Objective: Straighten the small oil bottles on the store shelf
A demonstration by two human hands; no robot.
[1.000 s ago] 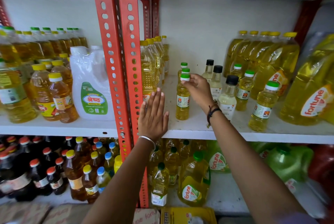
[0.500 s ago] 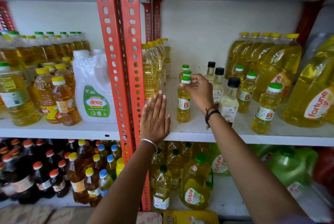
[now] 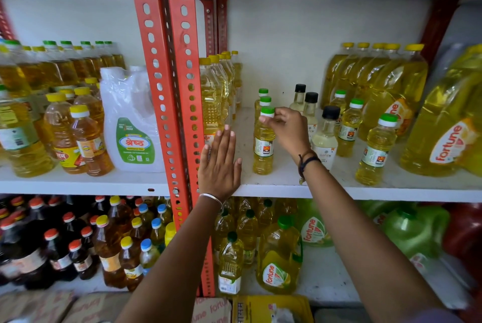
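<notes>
While the right hand (image 3: 288,129) pinches the green cap of the front small oil bottle (image 3: 264,144) near the white shelf's (image 3: 339,191) front edge, best twist gently, label forward, in line with the two behind. The left hand (image 3: 220,163) hovers flat, fingers together, gripping nothing. Six green-capped small bottles show, and three black-capped bottles (image 3: 326,135)

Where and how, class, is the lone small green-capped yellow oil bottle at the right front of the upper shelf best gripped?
Grip the small green-capped yellow oil bottle around its narrow neck just under the cap, coming from the front and above. It stands upright at the white shelf edge with open space in front, while big jugs crowd its right side.
</notes>
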